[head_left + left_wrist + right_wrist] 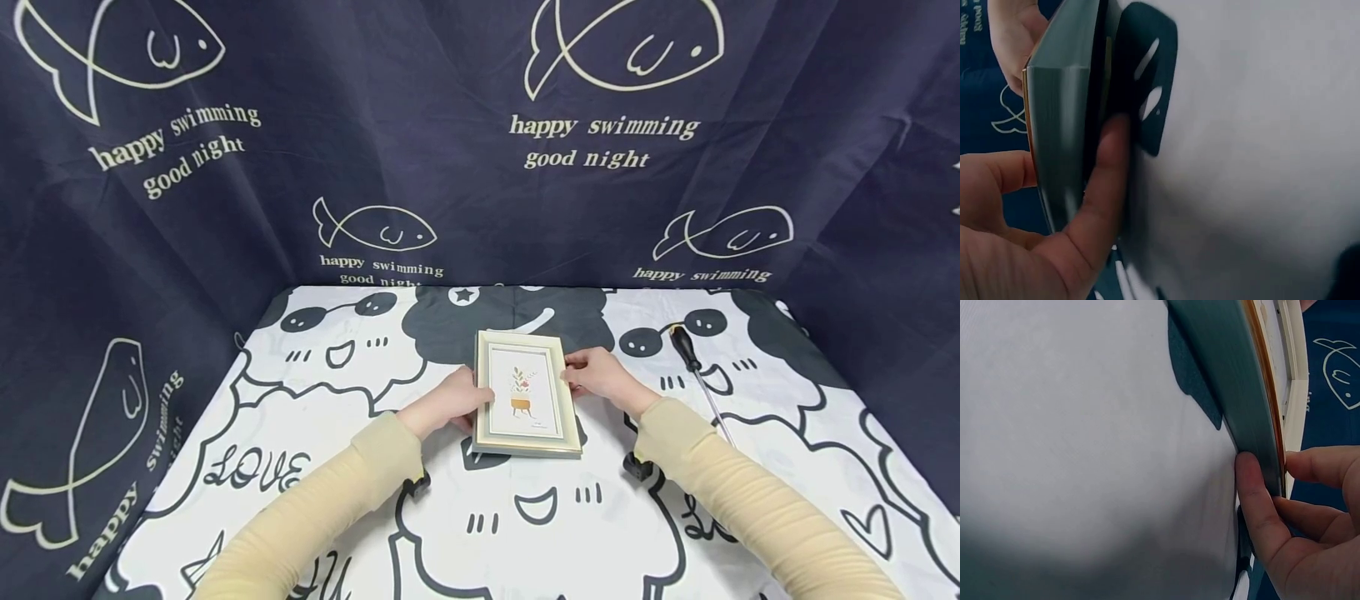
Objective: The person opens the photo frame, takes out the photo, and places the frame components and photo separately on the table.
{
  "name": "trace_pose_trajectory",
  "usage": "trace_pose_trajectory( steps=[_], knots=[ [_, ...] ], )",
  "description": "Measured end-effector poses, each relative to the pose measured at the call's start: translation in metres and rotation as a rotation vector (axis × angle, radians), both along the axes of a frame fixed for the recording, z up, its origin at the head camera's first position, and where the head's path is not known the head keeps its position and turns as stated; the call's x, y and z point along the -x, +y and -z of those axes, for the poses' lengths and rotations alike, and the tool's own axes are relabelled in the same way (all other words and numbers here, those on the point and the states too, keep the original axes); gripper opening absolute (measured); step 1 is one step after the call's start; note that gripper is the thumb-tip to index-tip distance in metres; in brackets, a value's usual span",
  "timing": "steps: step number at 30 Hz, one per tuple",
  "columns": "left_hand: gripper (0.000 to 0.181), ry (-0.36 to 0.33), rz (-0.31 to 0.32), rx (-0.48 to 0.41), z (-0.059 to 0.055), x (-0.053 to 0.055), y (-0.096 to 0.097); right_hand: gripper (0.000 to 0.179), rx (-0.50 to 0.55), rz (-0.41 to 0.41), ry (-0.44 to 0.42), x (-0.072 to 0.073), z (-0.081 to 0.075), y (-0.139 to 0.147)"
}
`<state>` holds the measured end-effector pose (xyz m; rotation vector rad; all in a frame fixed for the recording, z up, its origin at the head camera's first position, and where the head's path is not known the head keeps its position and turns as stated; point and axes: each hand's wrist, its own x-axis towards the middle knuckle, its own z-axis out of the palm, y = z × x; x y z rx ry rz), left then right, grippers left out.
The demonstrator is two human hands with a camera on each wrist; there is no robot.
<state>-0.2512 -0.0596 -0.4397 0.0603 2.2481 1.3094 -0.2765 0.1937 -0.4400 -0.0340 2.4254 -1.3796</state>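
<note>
A cream picture frame lies face up in the middle of the head view, with a flower-pot print inside. My left hand grips its left side, thumb on the front border and a finger reaching under the back edge in the left wrist view. On the opposite side my right hand pinches the right border. The right wrist view shows fingertips against the grey-green side of the frame. Whether the whole frame is off the cloth, I cannot tell.
To the right lies a screwdriver with a black handle; its metal shaft runs down toward the right sleeve. A white cartoon-print cloth covers the table. Dark blue fish-print curtains stand behind and at both sides.
</note>
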Motion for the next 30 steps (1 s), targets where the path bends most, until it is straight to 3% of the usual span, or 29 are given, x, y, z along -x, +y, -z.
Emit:
trace_pose_trajectory(
  steps=[4,12,19,30],
  knots=[
    [0.066,0.07,0.066,0.142,-0.006,0.0,0.002,0.044,-0.003,0.005,0.001,0.0,0.0,-0.001],
    [0.036,0.215,0.146,0.271,-0.012,-0.004,0.002,0.042,-0.009,0.01,0.019,-0.001,0.0,-0.002],
    [0.034,0.324,0.175,0.379,-0.007,-0.006,0.002,0.041,-0.004,0.016,0.041,0.0,0.002,-0.002],
    [0.032,0.396,0.19,0.426,-0.002,-0.005,-0.001,0.044,-0.038,0.034,0.089,-0.008,0.003,-0.003]
  ],
)
